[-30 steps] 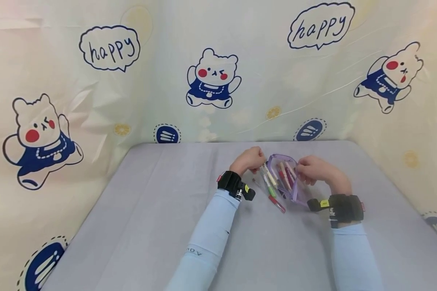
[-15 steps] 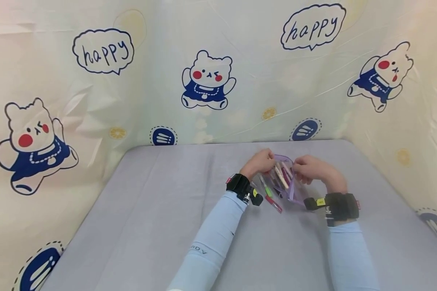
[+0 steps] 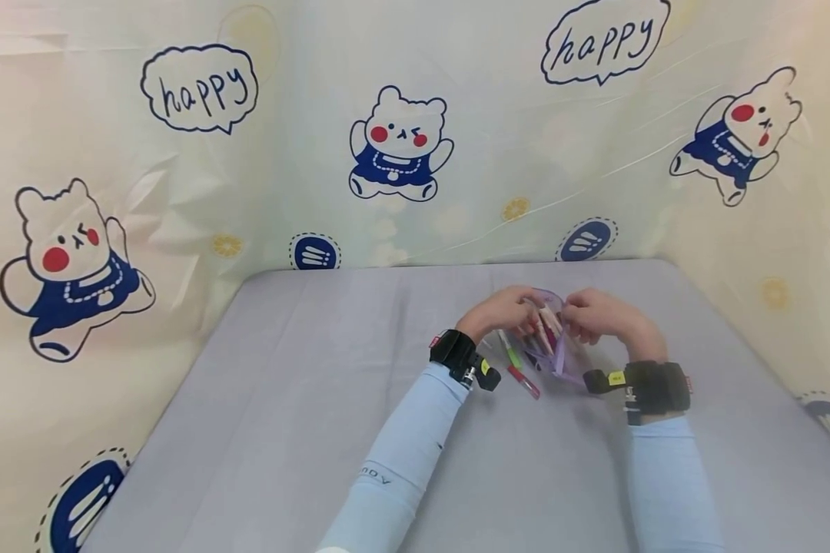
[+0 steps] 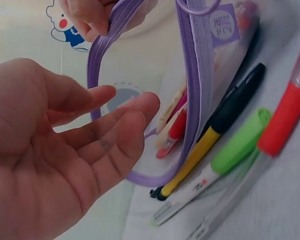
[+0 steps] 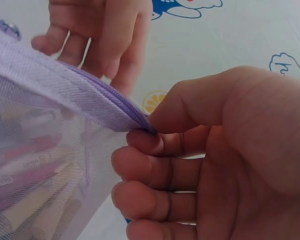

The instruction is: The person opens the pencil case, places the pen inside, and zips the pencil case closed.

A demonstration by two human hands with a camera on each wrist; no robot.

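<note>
Mesh pouch (image 3: pixel 559 359), purple-edged, right of centre in the head view, on a grey counter (image 3: pixel 283 430); mouth gaping toward the upper left of the left wrist view.

Left hand (image 4: pixel 65 145): palm in view, fingers slightly bent and apart, nothing in their grasp. Fingertips are at the pouch mouth (whether they touch the rim, I cannot tell).

Right hand (image 5: pixel 225 145): thumb and forefinger pinch the zip edge (image 5: pixel 100 95) near the middle of the right wrist view; other fingers curl loosely below.

Inside the pouch: a bundle of pens, magenta and cream among them, seen through the mesh at lower left of the right wrist view.

Outside, right side of the left wrist view: a black-and-yellow pen (image 4: pixel 235 102) close along the pouch, then a green-capped marker (image 4: pixel 242 142), then a red-and-clear pen (image 4: pixel 285 120), all slanting.

Pale blue sleeves (image 3: pixel 401 445) on both arms. Backdrop (image 3: pixel 484 61) printed with cartoon bears (one winking, top centre) and "happy" in bubbles.
</note>
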